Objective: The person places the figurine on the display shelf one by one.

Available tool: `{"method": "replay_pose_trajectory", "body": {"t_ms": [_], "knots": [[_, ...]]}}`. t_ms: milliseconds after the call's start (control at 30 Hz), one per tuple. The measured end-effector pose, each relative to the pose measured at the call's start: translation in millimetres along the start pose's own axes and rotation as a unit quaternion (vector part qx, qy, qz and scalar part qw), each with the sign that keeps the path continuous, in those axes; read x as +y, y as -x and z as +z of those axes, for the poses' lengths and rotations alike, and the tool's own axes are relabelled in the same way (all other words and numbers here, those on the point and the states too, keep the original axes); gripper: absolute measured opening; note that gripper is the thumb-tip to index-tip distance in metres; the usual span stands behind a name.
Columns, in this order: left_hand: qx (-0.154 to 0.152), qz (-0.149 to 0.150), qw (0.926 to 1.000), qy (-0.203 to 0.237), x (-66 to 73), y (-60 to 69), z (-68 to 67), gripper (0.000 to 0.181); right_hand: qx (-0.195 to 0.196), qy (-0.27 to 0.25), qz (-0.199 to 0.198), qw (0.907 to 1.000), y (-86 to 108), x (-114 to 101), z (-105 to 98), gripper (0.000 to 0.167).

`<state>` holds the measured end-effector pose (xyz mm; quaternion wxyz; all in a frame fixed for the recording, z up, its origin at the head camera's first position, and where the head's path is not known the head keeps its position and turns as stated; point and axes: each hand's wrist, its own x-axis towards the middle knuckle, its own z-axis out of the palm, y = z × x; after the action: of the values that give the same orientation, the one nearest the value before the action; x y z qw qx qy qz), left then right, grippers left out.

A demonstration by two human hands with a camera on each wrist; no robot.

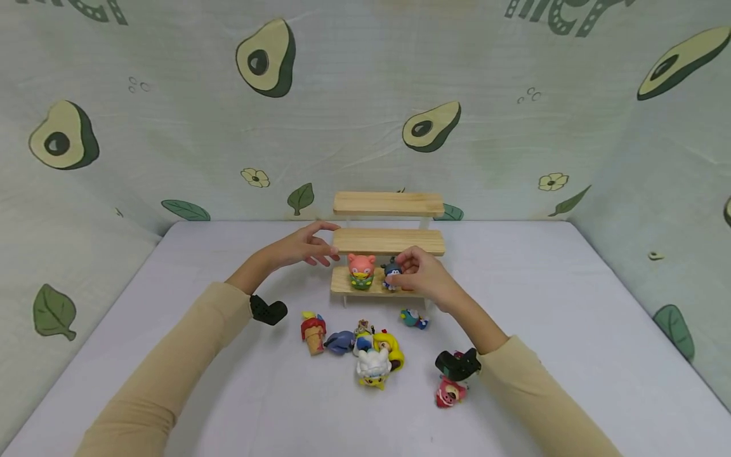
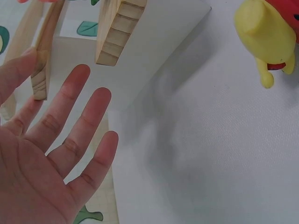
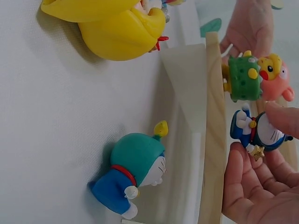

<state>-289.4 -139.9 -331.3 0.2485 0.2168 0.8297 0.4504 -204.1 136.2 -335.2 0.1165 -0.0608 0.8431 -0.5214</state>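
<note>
A wooden tiered display shelf (image 1: 388, 241) stands at the back of the table. My left hand (image 1: 307, 246) is at its left end, thumb and index finger on either side of the middle board's end (image 2: 41, 77), other fingers spread. With my right hand (image 1: 425, 276) I pinch a blue-and-white cat figurine (image 3: 262, 128) with a gold star, upright at the lowest board. To its left on that board stands a pink figurine in green (image 1: 362, 271). Whether the cat figurine's feet touch the board I cannot tell.
Before the shelf lies a teal-and-blue figurine (image 1: 414, 318). Further left and nearer are an ice-cream-cone figurine (image 1: 313, 333), a blue-grey one (image 1: 340, 343), a yellow one (image 1: 394, 352) and a white one (image 1: 374, 365). A pink figurine (image 1: 450, 392) lies by my right wrist.
</note>
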Motion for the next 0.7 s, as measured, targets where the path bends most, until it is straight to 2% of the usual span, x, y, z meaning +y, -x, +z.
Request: {"method": "replay_pose_trajectory", "body": {"t_ms": [367, 567, 700], "knots": [[0.000, 0.001, 1.0000, 0.000, -1.8, -1.0, -0.4, 0.058, 0.014, 0.067, -0.009, 0.9976, -1.9, -2.2, 4.8, 0.046], [0.001, -0.002, 1.0000, 0.003, -2.5, -1.2, -0.2, 0.058, 0.015, 0.078, -0.020, 0.9966, -2.2, -3.5, 7.6, 0.046], [0.004, -0.004, 1.0000, 0.001, -2.4, -1.1, 0.4, 0.057, 0.003, 0.072, -0.020, 0.9972, -2.2, -2.1, 5.7, 0.046]]}}
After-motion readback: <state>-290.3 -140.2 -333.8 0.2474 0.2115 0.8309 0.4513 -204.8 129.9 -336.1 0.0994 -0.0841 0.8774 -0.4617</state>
